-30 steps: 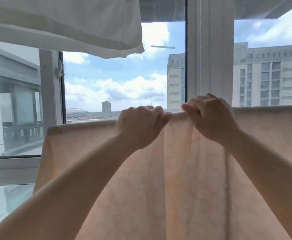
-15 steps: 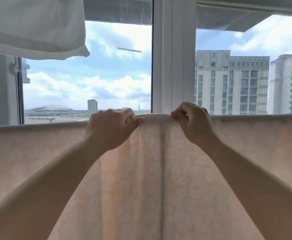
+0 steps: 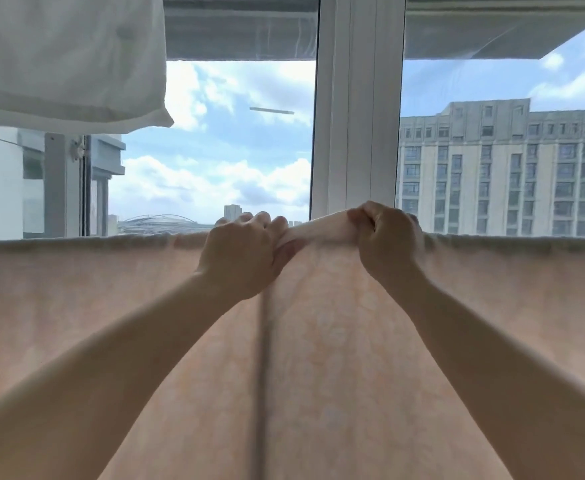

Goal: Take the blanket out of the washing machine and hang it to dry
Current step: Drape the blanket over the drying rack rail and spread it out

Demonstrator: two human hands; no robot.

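While hung | both hands: left hand [image 3: 246, 258], right hand [image 3: 386, 242] grip blanket [image 3: 319, 341] top edge

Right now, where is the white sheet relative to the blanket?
The white sheet hangs at the head view's upper left, above the pink blanket, left of the window post.

We can't see whatever blanket [image 3: 322, 358] hangs over, fabric covers it. Blanket runs off left, right, bottom edges. Left hand [image 3: 241, 259] fingertips tucked behind top fold. White cloth [image 3: 66, 57] cut off top-left. Both forearms leave frame at bottom.
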